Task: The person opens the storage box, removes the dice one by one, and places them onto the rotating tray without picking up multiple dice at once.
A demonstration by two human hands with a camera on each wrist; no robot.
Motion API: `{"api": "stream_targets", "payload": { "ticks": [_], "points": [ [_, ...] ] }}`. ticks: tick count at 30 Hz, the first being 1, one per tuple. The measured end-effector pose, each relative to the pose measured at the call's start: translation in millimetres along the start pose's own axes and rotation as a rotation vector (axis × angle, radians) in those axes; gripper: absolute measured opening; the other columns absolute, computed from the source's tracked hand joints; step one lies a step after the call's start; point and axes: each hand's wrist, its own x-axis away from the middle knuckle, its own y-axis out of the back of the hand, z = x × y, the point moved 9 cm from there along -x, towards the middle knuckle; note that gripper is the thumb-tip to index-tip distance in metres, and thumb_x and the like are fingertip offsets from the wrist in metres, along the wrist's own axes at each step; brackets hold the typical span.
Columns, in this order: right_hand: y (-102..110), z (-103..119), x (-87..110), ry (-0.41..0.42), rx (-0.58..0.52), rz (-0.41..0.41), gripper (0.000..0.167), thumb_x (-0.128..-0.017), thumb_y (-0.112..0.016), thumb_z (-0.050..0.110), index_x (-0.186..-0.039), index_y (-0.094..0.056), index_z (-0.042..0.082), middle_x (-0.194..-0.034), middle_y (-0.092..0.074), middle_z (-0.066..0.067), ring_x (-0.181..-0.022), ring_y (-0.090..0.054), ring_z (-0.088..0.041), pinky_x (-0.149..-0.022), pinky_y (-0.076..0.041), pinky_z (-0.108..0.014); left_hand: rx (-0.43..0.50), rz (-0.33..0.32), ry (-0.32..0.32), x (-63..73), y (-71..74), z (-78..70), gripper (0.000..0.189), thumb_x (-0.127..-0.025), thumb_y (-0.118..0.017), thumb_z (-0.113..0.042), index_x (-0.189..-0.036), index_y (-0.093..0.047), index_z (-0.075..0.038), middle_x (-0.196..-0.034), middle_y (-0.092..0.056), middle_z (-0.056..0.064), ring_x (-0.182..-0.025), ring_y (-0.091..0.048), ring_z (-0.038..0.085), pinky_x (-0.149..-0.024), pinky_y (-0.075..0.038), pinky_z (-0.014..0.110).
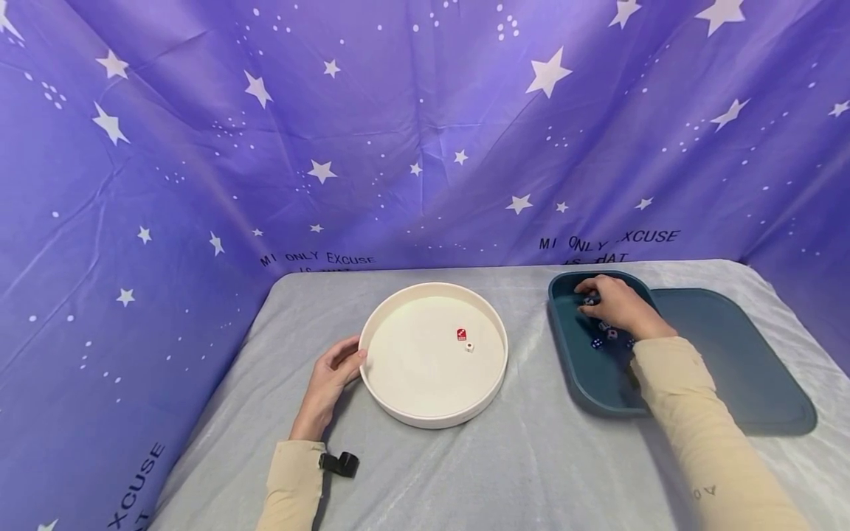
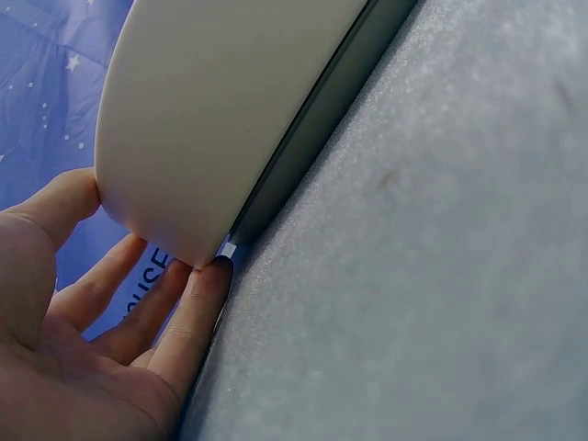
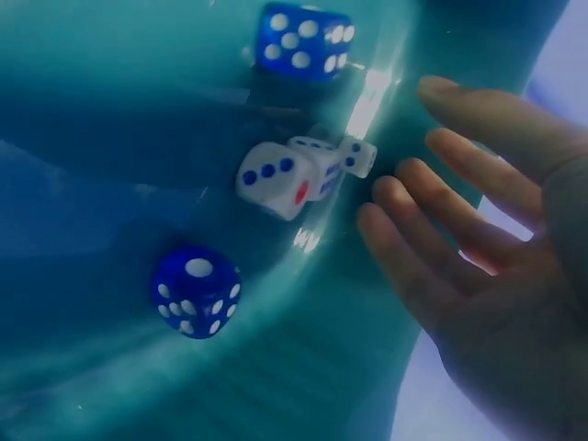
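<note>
A round white tray stands left of centre in the head view, with a red die and a small white die inside. My left hand holds its left side, thumb at the rim and fingertips against the lower wall. Over at the right, my right hand reaches into a teal bin, fingers spread and holding nothing. Close to its fingertips lie white dice and a smaller white die. Translucent blue dice rest farther from the fingers.
A flat teal panel lies directly right of the bin. Grey cloth covers the table. Behind and at the sides hangs a purple curtain with white stars. A black strap sticks out from the left sleeve.
</note>
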Motion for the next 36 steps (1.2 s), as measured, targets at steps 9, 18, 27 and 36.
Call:
{"api": "stream_targets", "payload": {
  "ticks": [9,18,27,36],
  "points": [
    [-1.4,-10.4,0.8,0.003,0.023,-0.014,0.041,-0.087,-0.072,0.007,-0.122,-0.06,-0.012,-0.114,-0.062,-0.034,-0.106,-0.058,-0.048,-0.092,-0.048,-0.062,0.006,0.001,-0.001,1.7,-0.6,-0.1,0.05,-0.093,-0.072,-0.02,-0.137,-0.056,-0.004,-0.137,-0.056,0.018,-0.11,-0.062,0.013,-0.091,-0.057,0.023],
    [-5.1,-12.2,0.4,0.012,-0.007,0.016,0.039,-0.087,-0.072,0.006,-0.12,-0.061,-0.014,-0.109,-0.065,-0.033,-0.102,-0.061,-0.046,-0.087,-0.052,-0.059,-0.005,-0.006,-0.012,0.9,-0.3,-1.8,0.048,-0.093,-0.071,-0.019,-0.136,-0.057,-0.004,-0.136,-0.057,0.017,-0.11,-0.062,0.013,-0.091,-0.057,0.022],
    [-8.3,-11.0,-3.4,0.053,-0.025,0.01,0.017,-0.085,-0.071,-0.003,-0.101,-0.07,-0.01,-0.09,-0.071,-0.021,-0.079,-0.065,-0.029,-0.072,-0.057,-0.047,0.014,0.0,-0.01,0.2,-0.3,-3.0,0.049,-0.093,-0.072,-0.019,-0.137,-0.057,-0.003,-0.137,-0.056,0.019,-0.109,-0.062,0.012,-0.091,-0.057,0.022],
    [-5.9,-3.8,-1.2,0.065,-0.027,0.02,0.012,-0.087,-0.07,-0.002,-0.098,-0.074,-0.005,-0.09,-0.073,-0.017,-0.077,-0.066,-0.024,-0.07,-0.058,-0.045,0.007,-0.004,-0.01,0.1,0.1,-1.3,0.05,-0.093,-0.072,-0.02,-0.136,-0.056,-0.002,-0.137,-0.056,0.019,-0.116,-0.061,0.022,-0.092,-0.057,0.023]
  ]
}}
